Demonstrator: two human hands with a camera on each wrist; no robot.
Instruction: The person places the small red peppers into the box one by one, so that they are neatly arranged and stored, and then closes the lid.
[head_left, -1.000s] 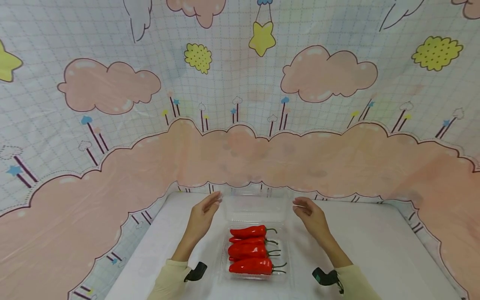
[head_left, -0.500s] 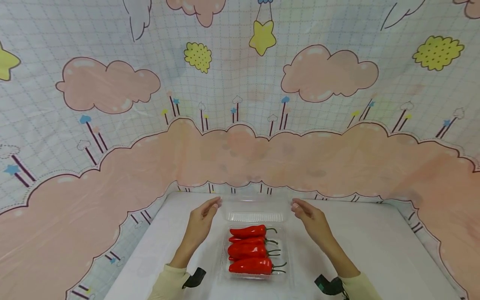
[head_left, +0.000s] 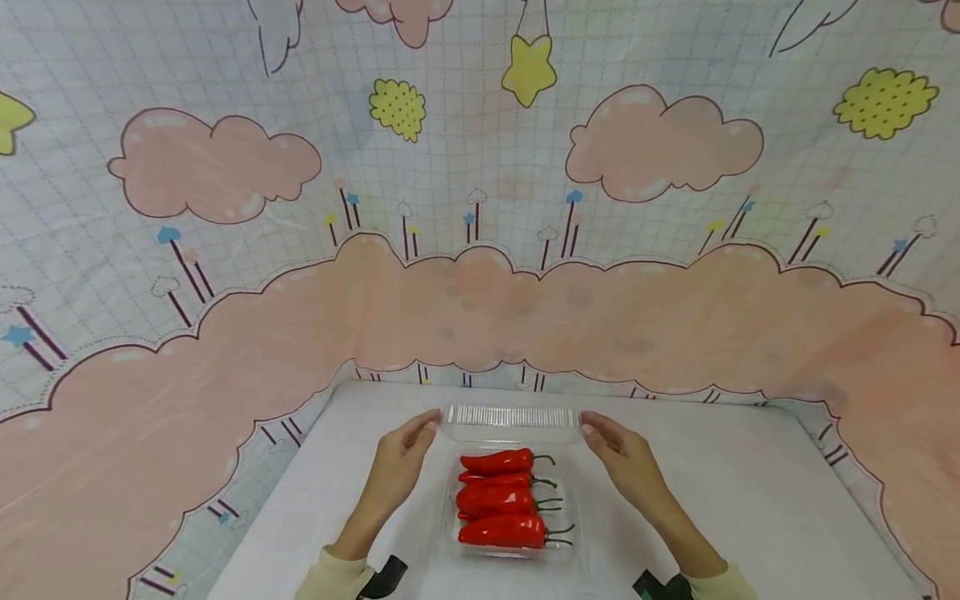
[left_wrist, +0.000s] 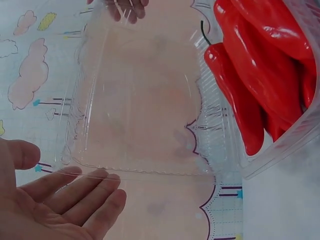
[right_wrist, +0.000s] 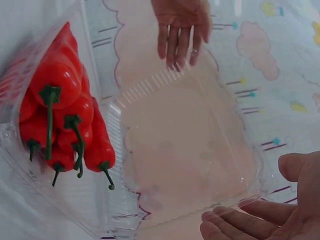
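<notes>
A clear plastic clamshell box (head_left: 447,533) stands on the white table, several red peppers (head_left: 498,502) with green stems lying in its base. Its transparent lid (head_left: 513,417), joined along the far side, is raised and tilted. At the lid's left edge, my left hand (head_left: 401,454) touches it with fingertips; in the left wrist view the fingers (left_wrist: 85,200) are fairly straight and the thumb stays apart. Across from it, my right hand (head_left: 621,450) has its fingertips at the right edge. The right wrist view shows extended fingers (right_wrist: 245,220) against the lid, thumb also apart.
White table surface (head_left: 720,483) extends to both sides of the box. Behind it hangs a cloth (head_left: 480,317) printed with pink clouds, stars and a grid. Dark wrist-camera mounts (head_left: 384,577) sit beside the pale yellow sleeves (head_left: 333,577).
The lid has swung toward me from a more upright-back position, its ribbed edge now showing. Both hands have come slightly nearer with it. The peppers and base have stayed put.
</notes>
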